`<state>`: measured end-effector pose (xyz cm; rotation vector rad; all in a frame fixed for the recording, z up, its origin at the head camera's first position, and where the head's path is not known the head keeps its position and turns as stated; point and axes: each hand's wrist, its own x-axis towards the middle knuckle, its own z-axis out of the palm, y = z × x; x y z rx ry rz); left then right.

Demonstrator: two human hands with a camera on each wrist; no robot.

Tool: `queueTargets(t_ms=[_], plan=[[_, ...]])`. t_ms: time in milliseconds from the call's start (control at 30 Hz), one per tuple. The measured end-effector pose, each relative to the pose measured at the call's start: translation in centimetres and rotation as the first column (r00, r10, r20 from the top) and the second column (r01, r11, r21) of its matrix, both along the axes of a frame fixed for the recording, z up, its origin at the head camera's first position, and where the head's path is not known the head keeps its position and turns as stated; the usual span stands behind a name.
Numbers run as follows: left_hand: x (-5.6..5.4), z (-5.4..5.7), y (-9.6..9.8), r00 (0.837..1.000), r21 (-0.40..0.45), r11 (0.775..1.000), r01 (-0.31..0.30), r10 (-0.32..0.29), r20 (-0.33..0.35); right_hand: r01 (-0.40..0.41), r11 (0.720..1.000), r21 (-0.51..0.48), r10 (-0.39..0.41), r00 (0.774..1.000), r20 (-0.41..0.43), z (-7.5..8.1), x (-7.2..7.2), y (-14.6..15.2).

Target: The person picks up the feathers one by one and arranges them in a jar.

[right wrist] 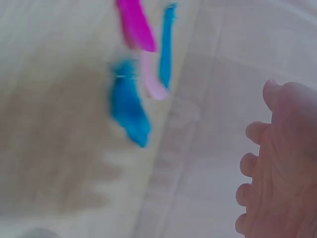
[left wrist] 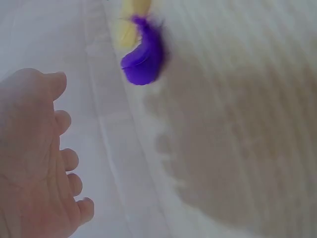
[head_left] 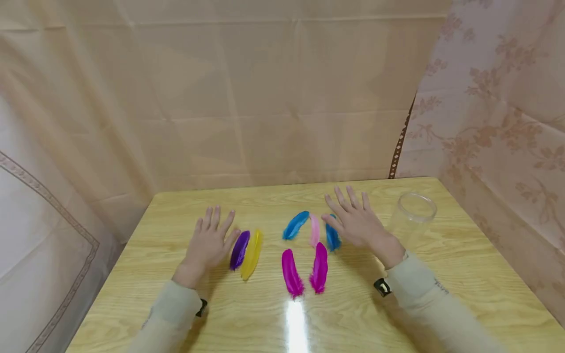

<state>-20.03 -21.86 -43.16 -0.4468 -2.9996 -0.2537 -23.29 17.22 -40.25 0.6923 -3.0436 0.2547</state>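
Note:
My left hand (head_left: pixel 207 245) is held above the table with its fingers straight and spread, holding nothing. Just right of it lie a purple feather (head_left: pixel 240 250) and a yellow feather (head_left: pixel 251 256), side by side. The right hand (head_left: pixel 355 223), also spread and holding nothing, hovers beside a blue feather (head_left: pixel 333 236) and partly overlaps it in the head view. Between the hands are another blue feather (head_left: pixel 295 225), a pale pink feather (head_left: pixel 315 230) and two magenta feathers (head_left: pixel 292 272). In the left wrist view the purple feather (left wrist: pixel 144 57) sits beyond the thumb; both hands cast shadows on the wood.
A clear plastic jar (head_left: pixel 416 208) stands at the back right of the wooden table (head_left: pixel 247 323), behind the right forearm. Beige cloth (head_left: pixel 265 98) hangs along the table's far edge, with a floral curtain (head_left: pixel 507 122) on the right and pale cloth at left.

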Motion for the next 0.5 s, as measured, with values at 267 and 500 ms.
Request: queueTargets(t_ms=[267, 500], plan=[[-0.9, 3.1, 0.1, 1.0, -0.042, 0.999, 0.02, -0.02, -0.008, -0.046, 0.999, 0.024, 0.048, 0.996, -0.071, 4.8, 0.6, -0.1], [-1.3, 6.0, 0.5, 0.998, -0.089, 0.995, 0.055, -0.056, -0.009, -0.051, 0.999, 0.019, 0.053, 0.991, -0.125, 9.6, 2.2, 0.7]])
